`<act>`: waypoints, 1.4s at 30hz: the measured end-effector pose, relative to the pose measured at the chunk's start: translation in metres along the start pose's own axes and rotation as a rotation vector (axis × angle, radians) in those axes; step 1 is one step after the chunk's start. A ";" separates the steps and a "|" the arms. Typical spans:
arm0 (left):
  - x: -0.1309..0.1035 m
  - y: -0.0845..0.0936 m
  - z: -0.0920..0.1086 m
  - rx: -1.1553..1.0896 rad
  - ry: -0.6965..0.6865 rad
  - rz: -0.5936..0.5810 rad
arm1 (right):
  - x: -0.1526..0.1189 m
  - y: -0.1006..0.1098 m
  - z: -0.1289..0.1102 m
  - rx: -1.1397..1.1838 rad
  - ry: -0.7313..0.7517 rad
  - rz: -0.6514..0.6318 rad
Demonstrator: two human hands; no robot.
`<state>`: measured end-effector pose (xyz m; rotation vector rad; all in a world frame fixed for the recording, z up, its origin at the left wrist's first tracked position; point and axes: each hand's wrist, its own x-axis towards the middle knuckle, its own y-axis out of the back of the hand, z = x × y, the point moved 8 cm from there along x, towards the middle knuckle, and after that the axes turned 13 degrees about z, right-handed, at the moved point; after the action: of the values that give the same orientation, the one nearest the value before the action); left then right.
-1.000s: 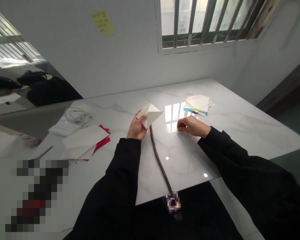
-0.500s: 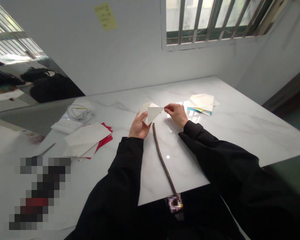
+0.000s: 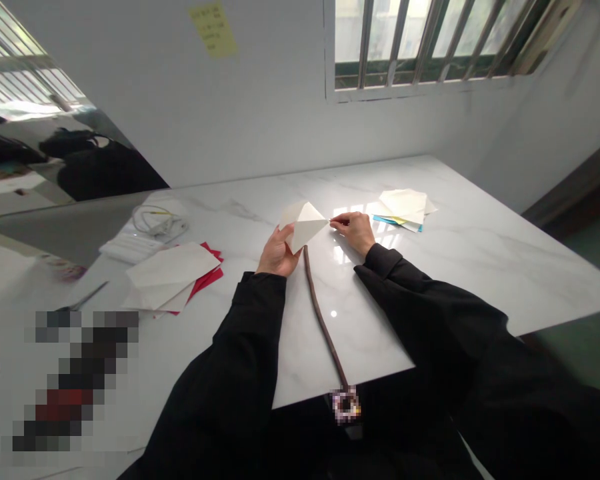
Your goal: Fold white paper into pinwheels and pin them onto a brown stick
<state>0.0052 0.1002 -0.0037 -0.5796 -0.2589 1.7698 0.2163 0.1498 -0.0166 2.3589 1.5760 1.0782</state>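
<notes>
Item, left hand (image 3: 279,257): we found it clamped on a folded cream paper (image 3: 311,223), thumb on the near face, the other fingers mostly hidden. The paper was held above the bench (image 3: 470,273), its pointed corner facing right.

Item, right hand (image 3: 356,231): fingertips drawn in at that corner. We could not tell whether they were closed on it or just short of it.

Step in hand, by our judgement: work on the paper's right-hand corner, one hand steadying, the other at the point. The next move, we judged, called for a steady left hold and a light, exact touch from the right, lest the sheet crease or twist.

Item, brown rod (image 3: 323,321): slightly curved; we noted its upper end just below the paper.

Items, left side of the bench: a stack of pale papers (image 3: 167,267) with red pieces (image 3: 206,283) showing beneath; beyond it, a coiled cable (image 3: 153,221); nearer, a dark, slender tool (image 3: 91,295), partly masked, kind uncertain.

Item, right side: a pile of cream sheets (image 3: 404,202), blue and yellow edges beneath, well apart from the left-hand stack.

Item, wall: a yellow note (image 3: 213,29).
</notes>
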 end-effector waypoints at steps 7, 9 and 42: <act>0.003 0.001 -0.003 -0.034 0.033 -0.007 | -0.002 -0.001 -0.003 0.046 -0.009 -0.007; 0.001 -0.001 -0.002 -0.048 0.037 -0.007 | -0.002 0.000 -0.004 0.044 -0.001 -0.003; -0.004 -0.006 -0.001 -0.094 0.084 -0.028 | -0.002 -0.011 -0.007 -0.090 0.119 -0.059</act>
<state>0.0120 0.0975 -0.0010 -0.7131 -0.2921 1.7086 0.2027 0.1513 -0.0172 2.2141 1.5880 1.2695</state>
